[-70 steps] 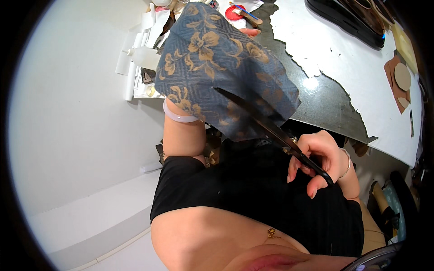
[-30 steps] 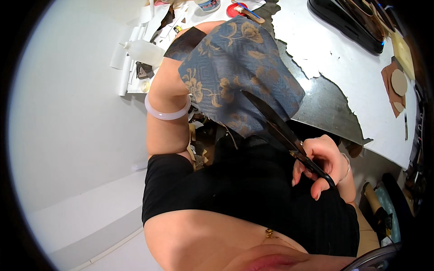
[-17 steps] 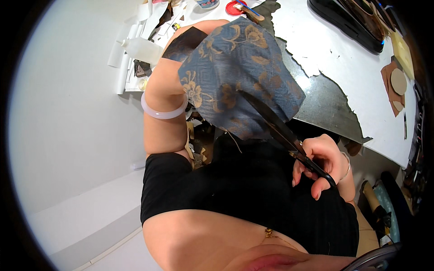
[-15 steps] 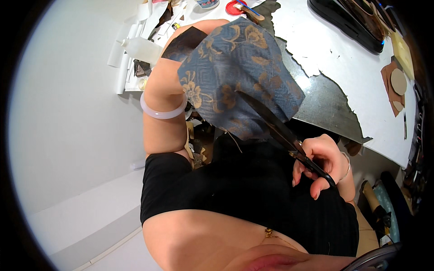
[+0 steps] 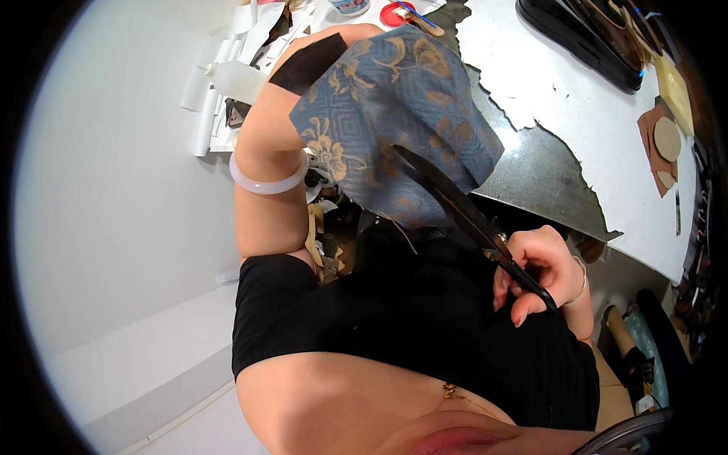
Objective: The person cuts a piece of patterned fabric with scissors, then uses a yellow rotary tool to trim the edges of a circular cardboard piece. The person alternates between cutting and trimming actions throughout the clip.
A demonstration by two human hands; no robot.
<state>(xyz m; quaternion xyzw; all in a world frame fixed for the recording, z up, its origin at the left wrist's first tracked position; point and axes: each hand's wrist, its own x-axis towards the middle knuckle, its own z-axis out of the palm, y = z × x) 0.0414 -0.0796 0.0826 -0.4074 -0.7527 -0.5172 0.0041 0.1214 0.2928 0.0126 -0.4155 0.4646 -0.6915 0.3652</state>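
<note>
A piece of blue fabric with a tan flower pattern [image 5: 394, 114] hangs over my raised left hand [image 5: 299, 83], which holds it up; most of that hand is hidden behind the cloth. A white bangle [image 5: 267, 180] circles the left wrist. My right hand [image 5: 535, 265] grips long black scissors [image 5: 462, 212] by the handles. Their blades reach up and left into the lower edge of the fabric. A loose thread dangles below the cloth.
A worktable [image 5: 546, 174] with a dark surface and torn white paper covering [image 5: 576, 91] lies ahead. Brown leather cutouts [image 5: 663, 140] sit at its right. A red lid [image 5: 394, 14], white rolls [image 5: 212, 91] and clutter lie at the back left. A dark case [image 5: 576, 38] is at the far side.
My left arm has lifted and turned the fabric up and slightly right. The scissors have stayed at its lower edge, and the right hand has barely shifted.
</note>
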